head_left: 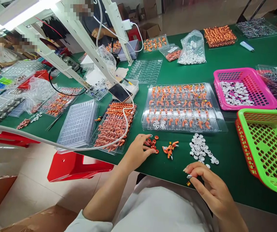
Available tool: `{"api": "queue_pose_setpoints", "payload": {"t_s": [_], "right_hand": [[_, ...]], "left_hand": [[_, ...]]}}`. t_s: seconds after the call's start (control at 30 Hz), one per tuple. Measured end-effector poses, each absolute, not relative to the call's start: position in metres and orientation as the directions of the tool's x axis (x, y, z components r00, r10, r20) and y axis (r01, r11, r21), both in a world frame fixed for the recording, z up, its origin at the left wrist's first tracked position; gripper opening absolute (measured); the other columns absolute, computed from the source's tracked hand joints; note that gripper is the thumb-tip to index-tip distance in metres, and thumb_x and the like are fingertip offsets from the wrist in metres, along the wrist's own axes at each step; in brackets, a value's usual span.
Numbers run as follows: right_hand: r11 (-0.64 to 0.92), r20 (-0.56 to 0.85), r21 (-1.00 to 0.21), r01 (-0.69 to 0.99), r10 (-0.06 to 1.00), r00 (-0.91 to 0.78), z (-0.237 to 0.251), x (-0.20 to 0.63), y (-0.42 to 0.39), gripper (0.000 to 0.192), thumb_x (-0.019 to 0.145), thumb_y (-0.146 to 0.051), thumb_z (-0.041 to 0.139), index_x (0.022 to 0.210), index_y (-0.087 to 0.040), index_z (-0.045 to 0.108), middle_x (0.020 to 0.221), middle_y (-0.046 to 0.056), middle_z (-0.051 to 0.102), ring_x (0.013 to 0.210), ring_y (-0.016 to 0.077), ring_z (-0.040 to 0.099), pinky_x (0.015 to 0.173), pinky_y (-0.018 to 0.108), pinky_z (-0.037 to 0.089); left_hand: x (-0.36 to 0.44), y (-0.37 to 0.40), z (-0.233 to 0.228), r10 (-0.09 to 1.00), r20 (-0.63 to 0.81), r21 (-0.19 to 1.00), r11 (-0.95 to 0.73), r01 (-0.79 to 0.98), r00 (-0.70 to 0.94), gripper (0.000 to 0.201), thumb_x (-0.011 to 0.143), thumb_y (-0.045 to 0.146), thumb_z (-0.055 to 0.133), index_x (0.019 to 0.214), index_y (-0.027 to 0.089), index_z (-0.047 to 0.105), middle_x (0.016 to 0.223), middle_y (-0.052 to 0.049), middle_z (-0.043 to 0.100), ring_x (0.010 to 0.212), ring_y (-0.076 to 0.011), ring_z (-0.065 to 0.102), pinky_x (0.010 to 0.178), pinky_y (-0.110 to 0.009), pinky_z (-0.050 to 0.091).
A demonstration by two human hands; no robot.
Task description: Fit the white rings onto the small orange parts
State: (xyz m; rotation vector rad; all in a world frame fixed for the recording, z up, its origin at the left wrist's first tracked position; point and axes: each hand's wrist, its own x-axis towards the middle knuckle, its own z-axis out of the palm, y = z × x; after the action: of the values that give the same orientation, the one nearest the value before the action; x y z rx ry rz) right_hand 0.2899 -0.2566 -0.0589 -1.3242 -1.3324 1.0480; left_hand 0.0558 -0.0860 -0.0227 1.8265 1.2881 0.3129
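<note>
My left hand (138, 152) reaches over a small pile of red round pieces (154, 143), its thumb and fingers apart around the pile's near side. A small white ring sits by its fingertips; whether they touch it I cannot tell. Close to the table's front edge, my right hand (209, 185) pinches a small part with a grey-white piece and an orange-gold end (189, 183); the fingers hide the rest. Between the hands lies a little heap of orange curved parts (169, 149). Many white discs (199, 148) are scattered beyond my right hand.
A clear blister tray (184, 108) of orange parts lies ahead, with trays of orange pieces (111, 132) to the left. On the right stand a pink basket (254, 73) with white discs and a green basket (243, 112). A white cable (99, 146) crosses the left side.
</note>
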Motion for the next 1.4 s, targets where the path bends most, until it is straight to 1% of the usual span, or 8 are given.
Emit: {"api": "queue_pose_setpoints", "payload": {"t_s": [0.13, 0.27, 0.47, 0.6, 0.7, 1.0, 1.17, 1.4], "right_hand": [[0.014, 0.030, -0.978, 0.207, 0.997, 0.073, -0.053, 0.295, -0.259, 0.011, 0.096, -0.025, 0.050, 0.091, -0.023, 0.059, 0.100, 0.010, 0.064, 0.098, 0.0249, 0.062, 0.081, 0.035, 0.053], [0.017, 0.037, -0.981, 0.191, 0.994, 0.102, -0.050, 0.298, -0.258, 0.010, 0.096, -0.024, 0.050, 0.090, -0.024, 0.059, 0.099, 0.008, 0.063, 0.098, 0.0241, 0.061, 0.080, 0.034, 0.053], [0.043, 0.051, -0.983, 0.181, 0.998, 0.041, -0.051, 0.290, -0.249, 0.009, 0.095, -0.023, 0.050, 0.091, -0.023, 0.059, 0.099, 0.008, 0.063, 0.097, 0.0240, 0.062, 0.080, 0.034, 0.052], [0.028, 0.029, -0.978, 0.208, 1.000, 0.001, -0.049, 0.288, -0.249, 0.011, 0.095, -0.023, 0.050, 0.091, -0.023, 0.060, 0.101, 0.009, 0.064, 0.098, 0.0245, 0.062, 0.080, 0.034, 0.052], [0.028, 0.029, -0.980, 0.196, 1.000, 0.003, -0.051, 0.290, -0.252, 0.010, 0.095, -0.024, 0.049, 0.091, -0.023, 0.059, 0.103, 0.009, 0.063, 0.099, 0.0249, 0.061, 0.081, 0.034, 0.052], [0.162, 0.167, -0.975, 0.150, 0.986, 0.024, -0.042, 0.280, -0.253, 0.014, 0.095, -0.012, 0.045, 0.096, -0.025, 0.053, 0.113, 0.008, 0.062, 0.107, 0.0231, 0.058, 0.089, 0.038, 0.049], [0.257, 0.275, -0.908, 0.332, 0.961, 0.008, -0.033, 0.273, -0.245, 0.020, 0.090, -0.006, 0.048, 0.099, -0.024, 0.050, 0.114, 0.008, 0.061, 0.107, 0.0227, 0.058, 0.092, 0.041, 0.047], [0.225, 0.299, -0.852, 0.472, 0.950, 0.088, -0.035, 0.284, -0.250, 0.022, 0.089, -0.005, 0.049, 0.100, -0.024, 0.048, 0.115, 0.010, 0.061, 0.106, 0.0233, 0.058, 0.089, 0.042, 0.048]], "left_hand": [[0.032, -0.091, -0.011, 0.884, -0.181, 0.658, -0.218, 0.720, 0.432, 0.040, 0.085, 0.033, 0.063, 0.123, 0.023, 0.056, 0.111, -0.006, 0.057, 0.080, -0.0162, 0.063, 0.078, -0.034, 0.056], [0.004, -0.099, -0.007, 0.851, -0.284, 0.555, -0.230, 0.800, 0.441, 0.031, 0.081, 0.035, 0.066, 0.109, 0.023, 0.063, 0.094, -0.003, 0.065, 0.072, -0.0175, 0.062, 0.072, -0.034, 0.053], [0.007, -0.104, -0.015, 0.843, -0.326, 0.589, -0.172, 0.790, 0.427, 0.022, 0.081, 0.029, 0.063, 0.103, 0.022, 0.065, 0.093, -0.003, 0.068, 0.078, -0.0182, 0.064, 0.074, -0.031, 0.052], [0.014, -0.100, -0.016, 0.838, -0.308, 0.580, -0.211, 0.787, 0.451, 0.008, 0.083, 0.026, 0.059, 0.084, 0.022, 0.066, 0.084, -0.002, 0.067, 0.073, -0.0173, 0.062, 0.067, -0.029, 0.050], [0.014, -0.098, -0.013, 0.823, -0.311, 0.570, -0.239, 0.786, 0.475, 0.010, 0.083, 0.026, 0.058, 0.078, 0.021, 0.065, 0.082, -0.002, 0.067, 0.073, -0.0174, 0.062, 0.064, -0.028, 0.048], [0.073, -0.113, -0.002, 0.748, -0.284, 0.794, -0.168, 0.585, 0.600, 0.010, 0.086, 0.029, 0.060, 0.085, 0.021, 0.066, 0.079, 0.001, 0.071, 0.072, -0.0136, 0.063, 0.067, -0.023, 0.048], [0.119, -0.118, -0.007, 0.653, -0.237, 0.855, -0.211, 0.473, 0.720, 0.008, 0.084, 0.021, 0.058, 0.089, 0.019, 0.065, 0.079, 0.001, 0.071, 0.069, -0.0129, 0.063, 0.064, -0.023, 0.048], [0.140, -0.119, -0.006, 0.555, -0.180, 0.851, -0.326, 0.411, 0.812, 0.017, 0.083, 0.014, 0.054, 0.090, 0.018, 0.069, 0.078, 0.000, 0.070, 0.069, -0.0130, 0.062, 0.064, -0.023, 0.047]]}}
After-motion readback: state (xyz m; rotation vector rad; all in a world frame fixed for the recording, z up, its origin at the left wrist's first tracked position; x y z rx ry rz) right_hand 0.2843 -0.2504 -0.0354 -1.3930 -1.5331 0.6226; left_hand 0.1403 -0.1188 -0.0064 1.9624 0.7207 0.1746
